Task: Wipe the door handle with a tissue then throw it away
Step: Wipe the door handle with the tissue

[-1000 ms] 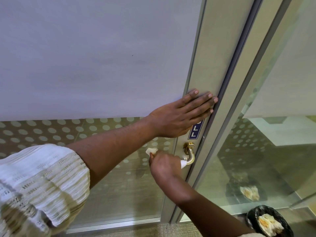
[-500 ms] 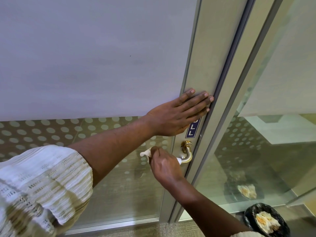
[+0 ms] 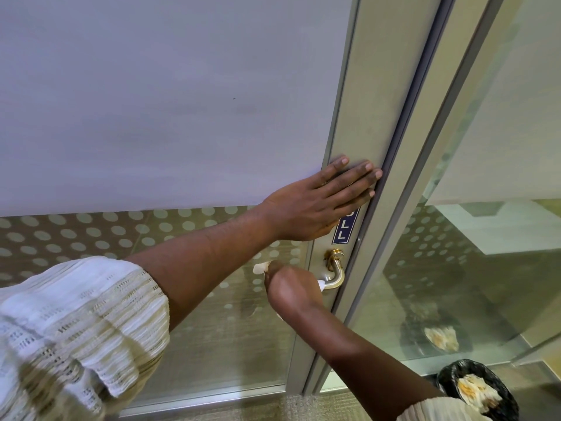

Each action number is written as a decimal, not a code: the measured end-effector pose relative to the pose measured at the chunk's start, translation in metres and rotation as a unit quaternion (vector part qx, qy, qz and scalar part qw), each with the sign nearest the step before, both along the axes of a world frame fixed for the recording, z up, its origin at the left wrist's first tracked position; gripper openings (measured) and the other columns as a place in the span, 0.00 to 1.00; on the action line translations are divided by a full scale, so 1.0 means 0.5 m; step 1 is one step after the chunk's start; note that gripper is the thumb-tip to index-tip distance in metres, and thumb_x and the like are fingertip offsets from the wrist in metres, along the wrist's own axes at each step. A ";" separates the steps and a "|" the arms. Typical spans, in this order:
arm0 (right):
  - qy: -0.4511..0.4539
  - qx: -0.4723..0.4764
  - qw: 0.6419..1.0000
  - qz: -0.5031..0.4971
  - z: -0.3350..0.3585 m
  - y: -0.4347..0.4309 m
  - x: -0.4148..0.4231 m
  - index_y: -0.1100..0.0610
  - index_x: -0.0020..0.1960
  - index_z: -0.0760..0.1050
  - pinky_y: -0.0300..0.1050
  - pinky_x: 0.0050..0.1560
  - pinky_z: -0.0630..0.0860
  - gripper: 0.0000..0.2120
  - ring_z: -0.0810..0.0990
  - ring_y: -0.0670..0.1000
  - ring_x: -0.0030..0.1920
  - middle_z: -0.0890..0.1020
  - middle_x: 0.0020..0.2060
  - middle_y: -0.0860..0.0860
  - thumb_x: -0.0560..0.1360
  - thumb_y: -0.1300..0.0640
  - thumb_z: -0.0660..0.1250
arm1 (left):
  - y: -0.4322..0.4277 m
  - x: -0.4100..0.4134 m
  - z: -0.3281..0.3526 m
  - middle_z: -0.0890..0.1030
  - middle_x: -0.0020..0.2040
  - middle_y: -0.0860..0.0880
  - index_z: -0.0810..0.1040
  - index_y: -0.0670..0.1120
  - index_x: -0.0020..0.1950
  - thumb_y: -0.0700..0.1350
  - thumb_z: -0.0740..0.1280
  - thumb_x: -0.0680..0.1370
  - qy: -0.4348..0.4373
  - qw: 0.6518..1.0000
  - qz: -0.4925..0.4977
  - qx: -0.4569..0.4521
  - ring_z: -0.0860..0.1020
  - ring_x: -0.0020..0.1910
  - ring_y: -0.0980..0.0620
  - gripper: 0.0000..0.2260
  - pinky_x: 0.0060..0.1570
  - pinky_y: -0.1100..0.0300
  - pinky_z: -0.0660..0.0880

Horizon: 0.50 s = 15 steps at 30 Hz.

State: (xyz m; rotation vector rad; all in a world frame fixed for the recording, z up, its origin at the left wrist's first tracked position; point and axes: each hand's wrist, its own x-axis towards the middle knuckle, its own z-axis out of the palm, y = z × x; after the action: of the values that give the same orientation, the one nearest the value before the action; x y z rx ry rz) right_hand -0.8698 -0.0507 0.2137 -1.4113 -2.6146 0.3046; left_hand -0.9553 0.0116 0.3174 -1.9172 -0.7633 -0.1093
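A brass lever door handle sticks out from the grey metal door frame, just below a blue sign. My right hand is closed around the lever with a white tissue wrapped under the fingers; tissue ends poke out at both sides of the fist. My left hand lies flat, fingers together, against the frame just above the sign. A bin lined with a black bag stands on the floor at the lower right, with crumpled paper inside.
The door is glass with a frosted upper panel and a dotted band below. A second glass panel to the right reflects the bin. Carpet runs along the bottom edge.
My right hand has slid slightly left along the lever with the tissue, so more bare handle shows near the bend. My left hand stays pressed on the frame.
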 end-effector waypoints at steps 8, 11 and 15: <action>0.002 0.006 1.000 -0.013 -0.011 -0.005 -0.007 0.57 0.56 0.75 0.45 0.35 0.70 0.11 0.82 0.58 0.43 0.82 0.44 0.56 0.79 0.62 0.56 | 0.000 0.000 0.000 0.53 0.85 0.35 0.51 0.39 0.86 0.51 0.52 0.87 0.000 1.000 -0.001 -0.001 0.52 0.84 0.36 0.30 0.83 0.38 0.47; -0.065 -0.096 0.992 -0.054 0.008 0.015 -0.027 0.55 0.46 0.78 0.46 0.37 0.71 0.07 0.84 0.57 0.46 0.85 0.43 0.54 0.78 0.60 0.61 | 0.001 0.001 0.001 0.52 0.85 0.35 0.51 0.39 0.86 0.51 0.51 0.87 0.004 1.000 0.001 -0.001 0.52 0.84 0.35 0.30 0.83 0.38 0.47; -0.035 -0.195 0.979 -0.038 0.030 0.046 -0.022 0.57 0.47 0.79 0.45 0.38 0.71 0.10 0.80 0.53 0.41 0.80 0.39 0.52 0.79 0.54 0.61 | -0.003 0.002 0.002 0.53 0.85 0.35 0.51 0.39 0.86 0.51 0.50 0.87 0.007 1.000 0.005 0.000 0.53 0.84 0.35 0.29 0.82 0.38 0.48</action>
State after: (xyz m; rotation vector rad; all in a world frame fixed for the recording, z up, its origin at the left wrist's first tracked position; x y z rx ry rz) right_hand -0.8809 -0.0276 0.2286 -1.6574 -2.6496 0.8079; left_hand -0.9542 0.0101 0.3186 -1.9120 -0.7629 -0.0895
